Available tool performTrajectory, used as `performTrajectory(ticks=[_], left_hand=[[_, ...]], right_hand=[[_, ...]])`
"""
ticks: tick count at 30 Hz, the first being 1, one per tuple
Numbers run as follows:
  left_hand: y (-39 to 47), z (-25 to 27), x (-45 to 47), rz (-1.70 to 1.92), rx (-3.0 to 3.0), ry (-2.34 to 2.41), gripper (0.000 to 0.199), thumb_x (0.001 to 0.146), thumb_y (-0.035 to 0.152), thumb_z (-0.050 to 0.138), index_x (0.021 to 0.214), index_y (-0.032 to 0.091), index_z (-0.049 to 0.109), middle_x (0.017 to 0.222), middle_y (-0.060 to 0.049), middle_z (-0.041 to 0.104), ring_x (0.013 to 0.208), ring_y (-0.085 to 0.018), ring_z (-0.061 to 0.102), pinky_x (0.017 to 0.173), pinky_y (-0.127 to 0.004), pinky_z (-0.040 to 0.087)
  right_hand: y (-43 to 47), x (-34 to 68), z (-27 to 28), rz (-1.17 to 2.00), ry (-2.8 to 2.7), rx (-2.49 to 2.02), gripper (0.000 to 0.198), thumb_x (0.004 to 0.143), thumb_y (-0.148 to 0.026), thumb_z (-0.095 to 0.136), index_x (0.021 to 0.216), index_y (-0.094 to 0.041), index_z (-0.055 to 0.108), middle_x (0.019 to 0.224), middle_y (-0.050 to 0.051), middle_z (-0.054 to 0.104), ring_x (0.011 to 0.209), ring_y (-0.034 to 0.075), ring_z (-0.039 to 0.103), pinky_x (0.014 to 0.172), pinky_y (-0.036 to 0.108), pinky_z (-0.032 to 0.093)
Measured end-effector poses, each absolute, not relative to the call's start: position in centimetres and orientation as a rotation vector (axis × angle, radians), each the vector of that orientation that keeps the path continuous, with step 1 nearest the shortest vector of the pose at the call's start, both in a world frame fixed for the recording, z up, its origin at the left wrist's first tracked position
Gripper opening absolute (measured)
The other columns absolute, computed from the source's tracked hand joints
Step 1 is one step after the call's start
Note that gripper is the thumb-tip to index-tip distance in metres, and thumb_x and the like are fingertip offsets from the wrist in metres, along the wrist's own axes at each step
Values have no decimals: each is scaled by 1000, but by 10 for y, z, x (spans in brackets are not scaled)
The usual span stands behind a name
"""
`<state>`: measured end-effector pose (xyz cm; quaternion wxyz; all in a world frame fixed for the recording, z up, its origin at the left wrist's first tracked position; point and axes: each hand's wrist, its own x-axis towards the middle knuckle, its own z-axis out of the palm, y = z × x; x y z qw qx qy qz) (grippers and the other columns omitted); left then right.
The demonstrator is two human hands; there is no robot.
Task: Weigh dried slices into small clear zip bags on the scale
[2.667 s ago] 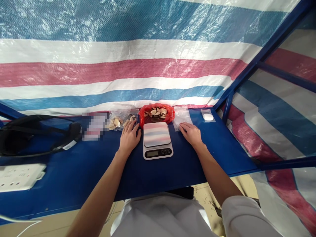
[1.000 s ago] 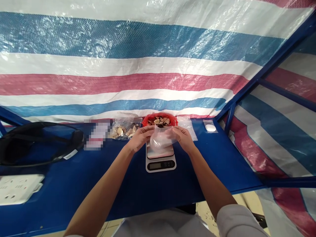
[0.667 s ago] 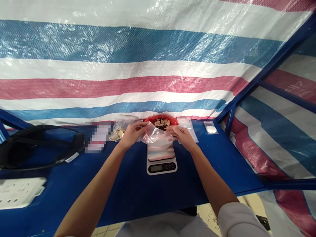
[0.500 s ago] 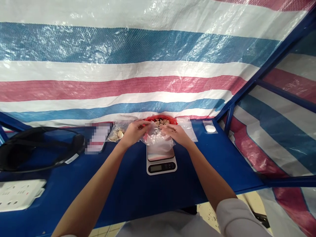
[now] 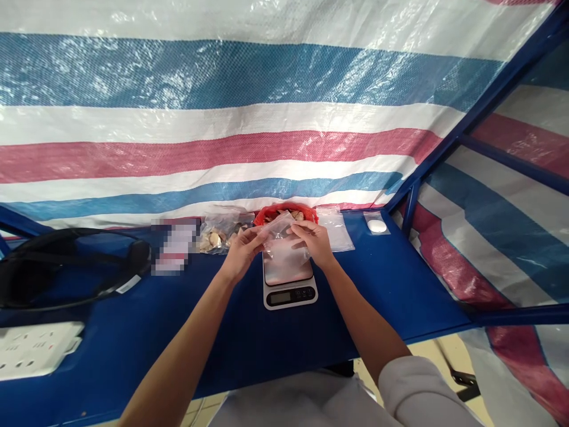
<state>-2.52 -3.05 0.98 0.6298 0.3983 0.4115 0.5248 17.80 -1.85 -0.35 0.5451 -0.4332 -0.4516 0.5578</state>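
Observation:
A clear plastic zip bag [image 5: 284, 240] hangs between my two hands, above the white digital kitchen scale [image 5: 291, 296]. My left hand [image 5: 243, 252] pinches the bag's left edge between thumb and fingers. On the other side, my right hand [image 5: 315, 240] grips its upper right edge. No contents show inside the bag. Behind it stands a red plastic bag [image 5: 265, 213], open at the top, with brown and pale sliced pieces inside. Left of my left hand lies a filled clear bag [image 5: 213, 240] of similar pale slices.
Flat clear bags [image 5: 338, 231] lie right of the red bag, and a small bag with a white round item [image 5: 377, 226] sits farther right. At left are a pixelated phone [image 5: 173, 252], a black headset [image 5: 75, 261] and a white power strip [image 5: 38, 349]. Striped sheeting [image 5: 222, 136] rises behind the blue table [image 5: 377, 308].
Both hands have drawn a little closer together and down. The clear bag is flatter and more upright, and the filled bag at left shows more.

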Motion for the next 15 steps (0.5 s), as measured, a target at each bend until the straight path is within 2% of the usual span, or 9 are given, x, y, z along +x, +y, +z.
performTrajectory(ticks=[4, 8, 12, 15], left_hand=[[-35, 3, -16, 1265, 811, 861, 36, 67, 39, 93, 88, 17, 74, 87, -3, 75, 77, -15, 68, 76, -29, 54], [-40, 3, -11, 1266, 787, 858, 38, 68, 37, 92, 93, 18, 71, 91, -2, 74, 76, -15, 69, 73, -29, 54], [-41, 2, -11, 1288, 862, 901, 42, 66, 38, 93, 92, 18, 67, 83, 1, 70, 70, -13, 68, 64, -26, 52], [-38, 2, -18, 1274, 932, 932, 42, 66, 40, 92, 91, 17, 67, 78, 2, 68, 64, -12, 64, 58, -24, 50]], right_hand=[[-23, 169, -6, 1288, -988, -1032, 45, 71, -56, 84, 100, -23, 77, 94, 7, 78, 84, 26, 77, 58, 35, 67], [-27, 163, -11, 1262, -957, -1048, 44, 74, -56, 81, 102, -22, 76, 95, 7, 78, 87, 26, 78, 57, 33, 66], [-28, 166, -15, 1282, -982, -1070, 47, 74, -56, 81, 103, -21, 74, 94, 7, 79, 90, 26, 78, 56, 29, 65], [-23, 171, -9, 1327, -1046, -1076, 49, 78, -57, 78, 111, -22, 72, 98, 7, 79, 92, 25, 78, 56, 27, 65]])
